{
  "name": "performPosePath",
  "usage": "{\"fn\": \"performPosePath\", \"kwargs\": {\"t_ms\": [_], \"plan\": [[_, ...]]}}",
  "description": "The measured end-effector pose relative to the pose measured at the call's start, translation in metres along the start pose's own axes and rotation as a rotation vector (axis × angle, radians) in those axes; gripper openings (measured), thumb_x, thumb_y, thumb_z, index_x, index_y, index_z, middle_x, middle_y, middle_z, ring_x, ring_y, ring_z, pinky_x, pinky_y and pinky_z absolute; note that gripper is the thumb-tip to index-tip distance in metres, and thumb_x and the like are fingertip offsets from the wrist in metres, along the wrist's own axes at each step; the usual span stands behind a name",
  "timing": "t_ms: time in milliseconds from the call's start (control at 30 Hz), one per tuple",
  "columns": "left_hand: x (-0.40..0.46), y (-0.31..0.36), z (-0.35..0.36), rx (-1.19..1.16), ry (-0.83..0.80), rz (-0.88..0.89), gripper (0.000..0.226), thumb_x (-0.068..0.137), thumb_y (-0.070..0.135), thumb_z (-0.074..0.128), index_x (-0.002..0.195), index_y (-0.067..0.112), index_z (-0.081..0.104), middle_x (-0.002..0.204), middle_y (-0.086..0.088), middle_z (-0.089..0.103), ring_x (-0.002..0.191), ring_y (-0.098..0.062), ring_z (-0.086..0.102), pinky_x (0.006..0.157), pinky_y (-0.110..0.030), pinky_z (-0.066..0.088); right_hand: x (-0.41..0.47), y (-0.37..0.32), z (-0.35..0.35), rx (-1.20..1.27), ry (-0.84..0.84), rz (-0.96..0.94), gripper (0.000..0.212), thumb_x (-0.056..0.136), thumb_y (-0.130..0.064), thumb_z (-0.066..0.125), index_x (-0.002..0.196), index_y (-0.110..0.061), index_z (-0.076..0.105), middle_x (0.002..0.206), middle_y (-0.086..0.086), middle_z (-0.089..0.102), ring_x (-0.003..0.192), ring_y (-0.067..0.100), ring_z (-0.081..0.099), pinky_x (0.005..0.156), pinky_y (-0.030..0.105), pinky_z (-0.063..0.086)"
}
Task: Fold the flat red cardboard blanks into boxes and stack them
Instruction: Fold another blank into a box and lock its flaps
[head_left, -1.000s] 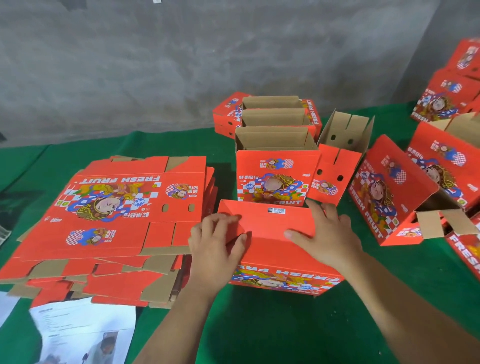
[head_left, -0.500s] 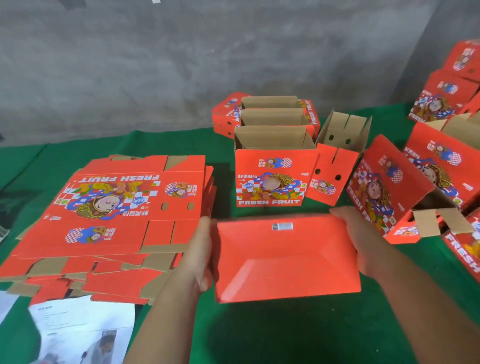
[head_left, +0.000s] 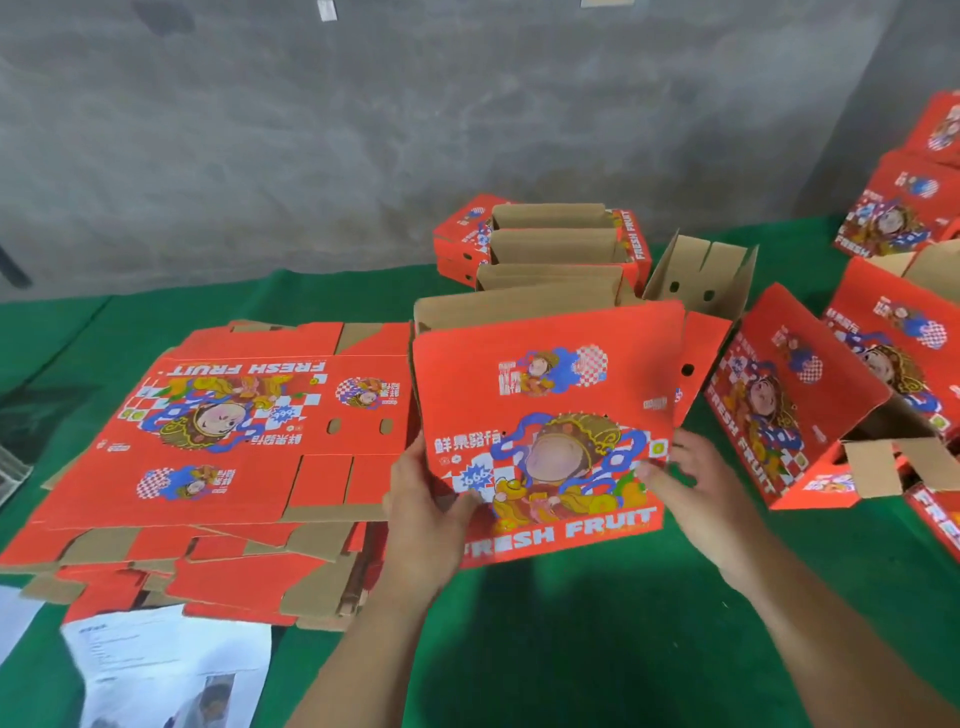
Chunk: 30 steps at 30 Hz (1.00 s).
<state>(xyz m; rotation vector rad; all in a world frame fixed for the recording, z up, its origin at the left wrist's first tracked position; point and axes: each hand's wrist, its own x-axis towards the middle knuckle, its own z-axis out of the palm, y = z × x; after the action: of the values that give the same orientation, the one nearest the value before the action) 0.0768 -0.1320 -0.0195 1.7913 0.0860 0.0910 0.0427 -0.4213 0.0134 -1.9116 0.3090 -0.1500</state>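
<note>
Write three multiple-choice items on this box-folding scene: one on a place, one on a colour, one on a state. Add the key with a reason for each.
1. Where is the stack of flat blanks relative to the held box?
A. to its left
B. to its right
C. on top of it

2. What colour is the cloth on the table?
A. blue
B. green
C. white

3. How is the held box held?
A. by the left hand alone
B. by the right hand alone
C. by both hands, one on each side

Key: 1 A, the flat pile lies left of the box. 2 B, the bare cloth is green. 3 C, each hand grips one side.
</note>
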Motion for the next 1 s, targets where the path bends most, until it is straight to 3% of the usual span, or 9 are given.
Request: {"fn": "performPosePath", "kwargs": {"t_ms": [100,200,300,367,500,633,733,900,1000], "plan": [[0.009,-0.008,0.011,-0.033,-0.009,-0.005,0.071,0.081,-0.005,0.071,0.142,0.017,0.041,0.127,-0.008,0.067,0.114,-0.03,0.068,0.101,-0.051,0.054,0.013,0.015,0.011,0.009,-0.027,0.117,0.042,0.092,-0.019,0.075,0.124,-0.037,0.054,0.122,-0.004,0.069,0.097,0.005,0.067,0.086,0.033,0.049],[0.004,-0.012,0.023,-0.062,-0.158,-0.189,0.061,0.076,0.017,0.073,0.131,0.025,0.049,0.13,-0.007,0.068,0.107,-0.014,0.07,0.093,-0.025,0.052,0.015,0.032,0.026,0.08,0.02,0.215,0.079,0.089,-0.015,0.078,0.15,-0.032,0.03,0.141,-0.003,0.058,0.117,0.013,0.06,0.101,0.034,0.041],[-0.009,-0.009,0.043,-0.111,-0.237,-0.37,0.071,0.087,0.021,0.077,0.148,0.03,0.042,0.14,0.008,0.062,0.103,-0.002,0.065,0.095,-0.021,0.044,0.011,0.042,0.041,0.014,0.208,0.244,0.125,0.082,-0.022,0.086,0.163,-0.021,-0.008,0.166,0.009,0.024,0.152,0.021,0.024,0.124,0.04,0.024],[-0.017,-0.007,0.063,-0.111,-0.329,-0.349,0.087,0.094,0.002,0.068,0.159,0.032,0.018,0.125,0.026,0.064,0.102,0.014,0.065,0.09,-0.007,0.045,0.001,0.04,0.047,-0.196,0.354,0.016,0.13,0.076,-0.035,0.088,0.164,-0.019,-0.006,0.17,0.02,0.003,0.159,0.023,-0.002,0.128,0.042,0.009],[-0.024,-0.008,0.094,-0.022,-0.579,-0.348,0.061,0.101,-0.009,0.05,0.155,0.016,0.038,0.133,0.007,0.062,0.093,0.017,0.062,0.083,-0.001,0.044,-0.001,0.023,0.043,-0.893,0.195,-0.542,0.118,0.072,-0.065,0.071,0.166,-0.028,0.01,0.171,0.014,0.012,0.159,0.031,0.0,0.125,0.043,-0.002],[-0.017,-0.011,0.097,0.049,-0.48,-0.318,0.04,0.102,-0.002,0.052,0.123,0.03,0.062,0.115,0.017,0.069,0.089,0.024,0.06,0.081,0.002,0.04,0.027,-0.01,0.027,-1.297,-0.101,-0.372,0.064,0.081,-0.073,0.065,0.132,-0.035,0.057,0.124,-0.008,0.063,0.126,0.023,0.051,0.11,0.041,0.029],[-0.012,-0.011,0.098,0.059,-0.402,-0.322,0.033,0.102,0.003,0.055,0.104,0.036,0.062,0.103,0.025,0.068,0.083,0.025,0.06,0.077,0.0,0.043,0.027,-0.028,0.018,-1.389,-0.215,-0.274,0.047,0.083,-0.07,0.066,0.107,-0.03,0.068,0.104,-0.008,0.069,0.108,0.023,0.06,0.086,0.04,0.037],[-0.02,-0.004,0.092,0.046,-0.391,-0.298,0.035,0.102,0.008,0.056,0.128,0.032,0.059,0.124,0.013,0.064,0.095,0.009,0.057,0.066,0.006,0.035,-0.01,-0.026,0.004,-1.532,-0.065,-0.278,0.033,0.089,-0.057,0.062,0.098,-0.027,0.072,0.093,-0.006,0.072,0.096,0.021,0.065,0.075,0.036,0.034],[-0.028,-0.003,0.089,0.031,-0.397,-0.262,0.037,0.101,0.006,0.055,0.124,0.034,0.061,0.123,0.014,0.063,0.071,0.006,0.053,0.062,0.002,0.037,-0.033,-0.013,-0.018,-1.585,-0.02,-0.173,0.032,0.092,-0.058,0.055,0.102,-0.032,0.069,0.1,-0.009,0.069,0.102,0.018,0.061,0.081,0.037,0.034]]}}
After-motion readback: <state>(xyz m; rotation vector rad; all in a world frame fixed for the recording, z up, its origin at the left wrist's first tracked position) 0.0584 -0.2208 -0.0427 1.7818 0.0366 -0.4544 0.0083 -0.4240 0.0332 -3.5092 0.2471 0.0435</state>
